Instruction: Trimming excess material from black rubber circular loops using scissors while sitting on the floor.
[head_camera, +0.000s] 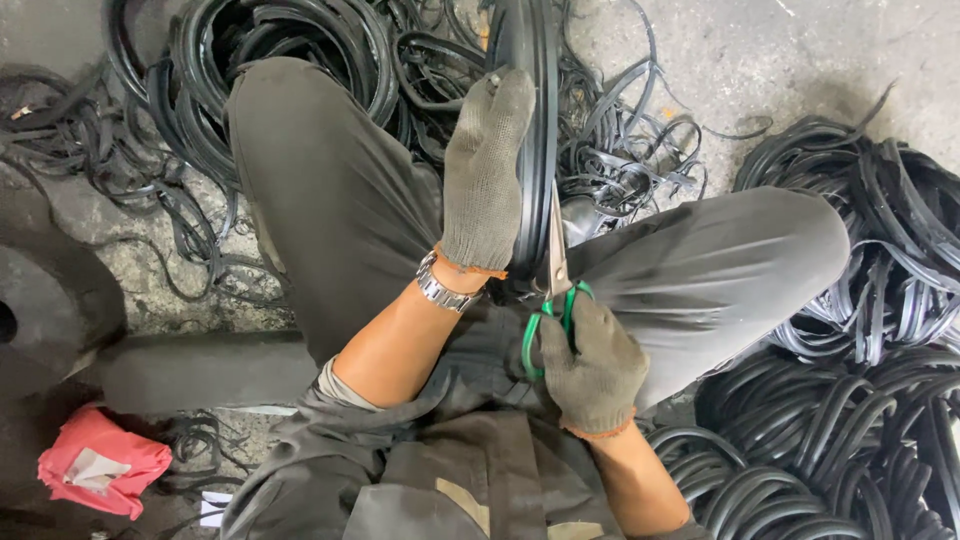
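Grey knit gloves with orange cuffs, silver wristwatch (447, 287), grey trousers, rolled grey sleeves

Rubber ring piles (860, 300) crowd the right; bare floor (760, 60) lies open beyond them.

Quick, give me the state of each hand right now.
Left hand: gloved, closed around the black rubber ring, holding it upright.
Right hand: gloved, closed on the green-handled scissors, blades at the ring.
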